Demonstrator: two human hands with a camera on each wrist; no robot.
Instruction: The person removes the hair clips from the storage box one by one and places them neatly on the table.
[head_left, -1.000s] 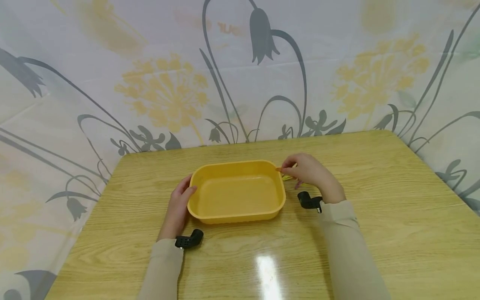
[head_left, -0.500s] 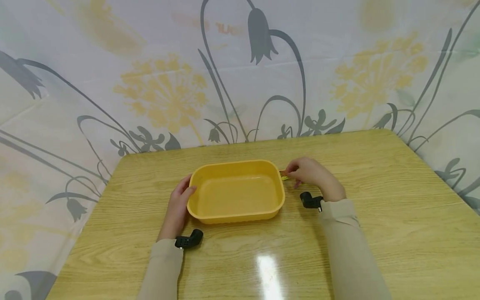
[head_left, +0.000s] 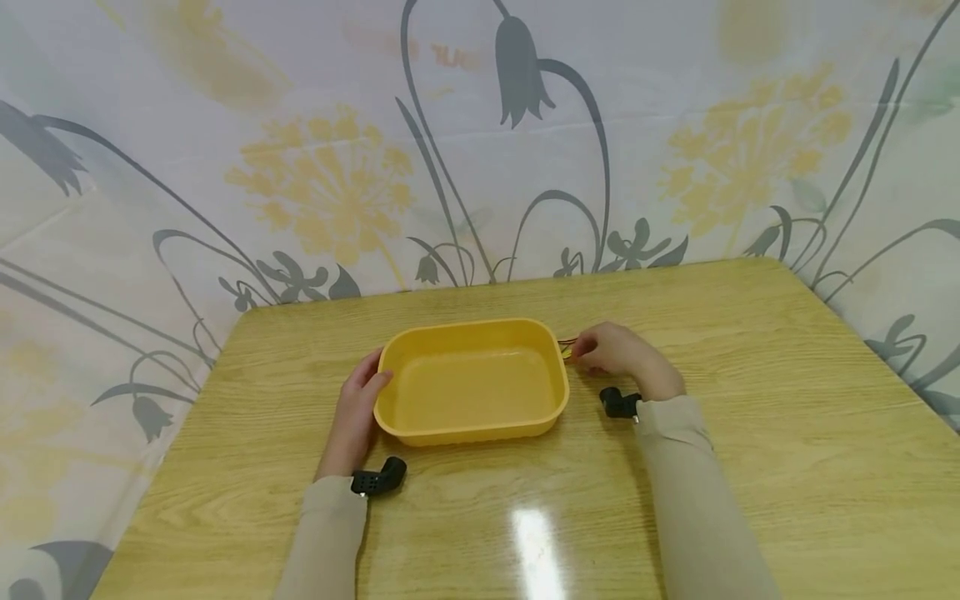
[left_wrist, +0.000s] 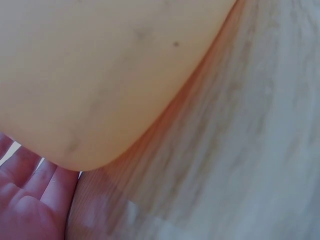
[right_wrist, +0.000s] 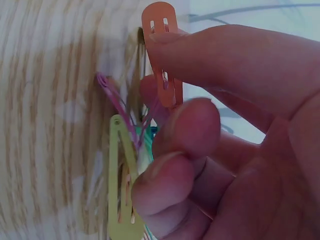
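Note:
A yellow plastic tray (head_left: 472, 392) stands on the table in the head view, with nothing seen inside it. My left hand (head_left: 357, 412) grips its left rim, thumb over the edge and fingers along the outer wall. Just beyond the tray's right end is my right hand (head_left: 618, 354). Between thumb and fingers it pinches an orange snap hair clip (right_wrist: 161, 55), clear in the right wrist view. Below and beside those fingers lie a yellow-green snap clip (right_wrist: 116, 165), a purple clip (right_wrist: 111, 92) and a teal piece (right_wrist: 147, 132), partly hidden by the hand.
The wood-grain table (head_left: 787, 433) extends to both sides of the tray. A flower-patterned curtain (head_left: 480, 150) hangs behind its far edge. Each wrist wears a small black camera, such as the left one (head_left: 380, 477).
My right hand has drawn a little away from the tray's right rim and slightly nearer me, covering the purple clip seen earlier on the table. The left hand and tray stay nearly still.

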